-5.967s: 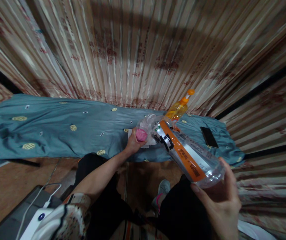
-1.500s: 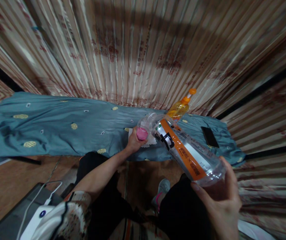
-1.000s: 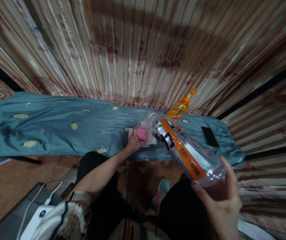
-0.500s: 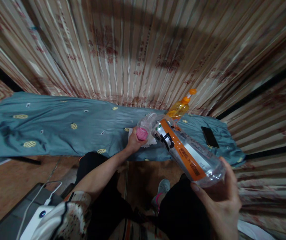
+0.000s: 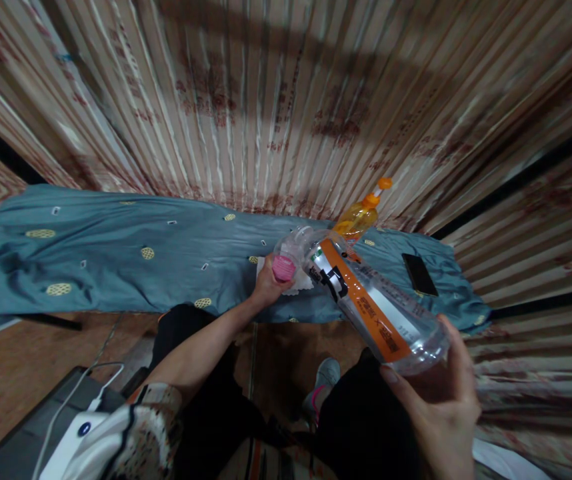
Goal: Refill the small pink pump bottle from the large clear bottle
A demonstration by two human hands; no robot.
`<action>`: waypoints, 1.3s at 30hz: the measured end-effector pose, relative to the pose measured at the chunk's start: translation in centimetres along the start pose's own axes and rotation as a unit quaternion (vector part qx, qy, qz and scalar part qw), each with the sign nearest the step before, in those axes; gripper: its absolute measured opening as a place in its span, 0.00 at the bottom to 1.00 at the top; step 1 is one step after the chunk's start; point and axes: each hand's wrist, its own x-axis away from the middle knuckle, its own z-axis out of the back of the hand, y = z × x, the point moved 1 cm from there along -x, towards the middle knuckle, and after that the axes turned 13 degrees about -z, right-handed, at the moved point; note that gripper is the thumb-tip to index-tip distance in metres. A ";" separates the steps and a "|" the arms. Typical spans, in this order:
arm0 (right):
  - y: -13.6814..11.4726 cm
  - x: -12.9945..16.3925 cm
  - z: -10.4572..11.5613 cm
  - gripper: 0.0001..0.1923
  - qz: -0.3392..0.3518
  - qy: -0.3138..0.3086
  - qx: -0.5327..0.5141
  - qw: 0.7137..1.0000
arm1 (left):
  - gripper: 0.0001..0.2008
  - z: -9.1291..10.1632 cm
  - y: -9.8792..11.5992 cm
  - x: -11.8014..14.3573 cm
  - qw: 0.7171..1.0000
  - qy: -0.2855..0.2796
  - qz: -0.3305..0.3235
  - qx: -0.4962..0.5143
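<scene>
A large clear plastic bottle (image 5: 411, 319) with an orange and silver label lies slantwise across both of my hands, above the cloth-covered table. At its far, narrower end, my left hand (image 5: 267, 283) is closed around the part by a round pink cap (image 5: 284, 268); some of those fingers are hidden. My right hand (image 5: 446, 407) grips the bottle's base, thumb on the near side and fingers on the far side. Under the pink end lies a white tissue (image 5: 305, 281), partly covered. Just behind the bottle stands a pump bottle (image 5: 357, 220) of yellow liquid with an orange pump.
A blue-green patterned cloth (image 5: 111, 253) covers the long narrow table. Towards its right end lies a black phone (image 5: 420, 274). Pleated curtains (image 5: 246, 100) hang behind and to the right. At lower left, a white device (image 5: 73, 443) with a cable rests on a dark surface.
Almost nothing differs. My right hand and the base of the bottle have shifted very slightly to the left; my left hand stays in place.
</scene>
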 end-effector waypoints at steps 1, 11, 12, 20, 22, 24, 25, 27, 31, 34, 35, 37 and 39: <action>0.0 0.0 0.0 0.54 -0.003 0.000 -0.004 1.000 | 0.40 0.0 0.0 0.0 1.000 0.000 0.000 0.000; 0.3 0.2 -0.2 0.53 0.001 -0.001 0.004 1.000 | 0.39 -0.1 -0.2 -0.1 1.000 0.002 -0.005 0.019; 0.3 0.2 -0.2 0.52 0.002 -0.003 0.003 1.000 | 0.39 -0.1 -0.1 0.0 1.000 0.001 -0.003 0.015; 0.3 0.1 -0.3 0.54 -0.016 -0.008 -0.009 1.000 | 0.39 0.1 0.1 0.0 1.000 -0.005 0.002 0.001; 0.2 0.1 -0.3 0.55 -0.017 -0.002 -0.008 1.000 | 0.39 0.1 0.0 0.0 1.000 -0.006 0.000 0.001; 0.2 0.0 -0.3 0.54 -0.021 0.001 -0.005 1.000 | 0.39 0.0 -0.1 0.0 1.000 -0.006 -0.003 0.010; 0.3 0.0 -0.3 0.54 -0.023 0.001 -0.004 1.000 | 0.39 0.0 -0.2 0.0 1.000 -0.007 -0.006 0.016; 0.4 0.0 -0.3 0.55 -0.027 -0.003 -0.007 1.000 | 0.40 0.0 -0.3 0.0 1.000 -0.007 -0.008 0.023; 1.0 0.1 -0.3 0.56 -0.041 -0.019 -0.025 0.999 | 0.40 -0.1 -0.8 0.0 1.000 0.003 -0.005 0.002; 1.4 0.1 -0.3 0.58 -0.053 -0.020 -0.037 0.998 | 0.40 -0.2 -1.2 0.0 1.000 0.010 -0.008 -0.004; 1.4 0.0 -0.3 0.59 -0.057 -0.018 -0.039 0.997 | 0.40 -0.2 -1.3 0.0 1.000 0.011 -0.012 -0.004; 1.5 0.0 -0.4 0.60 -0.066 -0.018 -0.041 0.997 | 0.40 -0.2 -1.5 0.0 1.000 0.010 -0.016 -0.007; 1.5 -0.1 -0.4 0.61 -0.072 -0.020 -0.042 0.996 | 0.39 -0.3 -1.5 0.0 1.000 0.007 -0.016 -0.018</action>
